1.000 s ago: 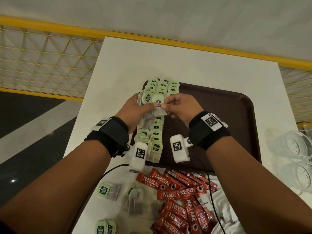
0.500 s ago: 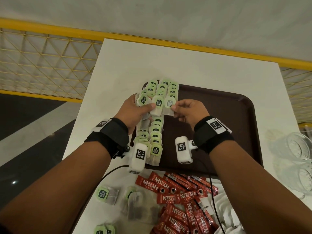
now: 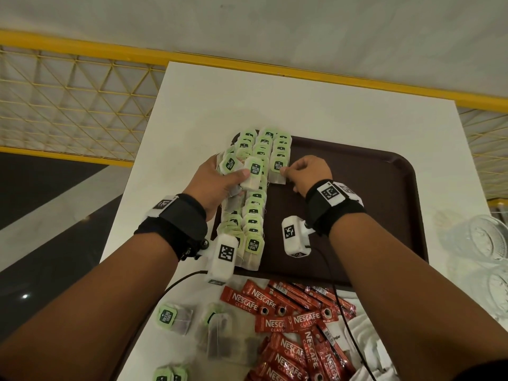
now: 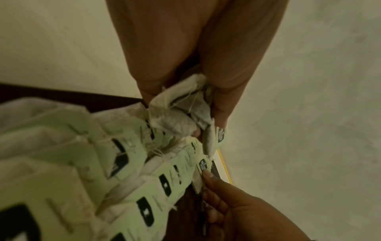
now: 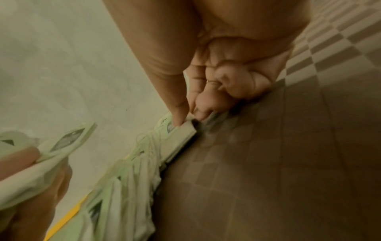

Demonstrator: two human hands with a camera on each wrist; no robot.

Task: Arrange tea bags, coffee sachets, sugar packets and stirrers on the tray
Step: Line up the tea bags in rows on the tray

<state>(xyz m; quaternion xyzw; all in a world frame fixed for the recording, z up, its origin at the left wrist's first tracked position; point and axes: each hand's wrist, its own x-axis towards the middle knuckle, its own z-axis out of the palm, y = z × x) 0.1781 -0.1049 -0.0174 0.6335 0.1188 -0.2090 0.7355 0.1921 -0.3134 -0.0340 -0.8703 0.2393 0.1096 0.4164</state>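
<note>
A dark brown tray (image 3: 384, 188) lies on the white table (image 3: 302, 105). Rows of green-tagged tea bags (image 3: 255, 215) run down its left side. My left hand (image 3: 220, 177) grips a small bunch of tea bags (image 3: 251, 174) above the rows; the left wrist view shows the bunch (image 4: 181, 114) crumpled between thumb and fingers. My right hand (image 3: 305, 171) pinches one tea bag (image 3: 277, 170) by thumb and forefinger and holds it against the third row on the tray; the pinch on this tea bag (image 5: 183, 130) shows in the right wrist view.
Red Nescafe sachets (image 3: 297, 325) are heaped on the table below the tray, with loose tea bags (image 3: 176, 317) to their left and white packets (image 3: 368, 342) to their right. Clear glasses (image 3: 483, 237) stand at the right table edge. A yellow railing (image 3: 82, 78) runs behind.
My right hand took one tea bag from the left hand's bunch, moved right and lowered it onto the tray beside the rows. The left hand stayed in place.
</note>
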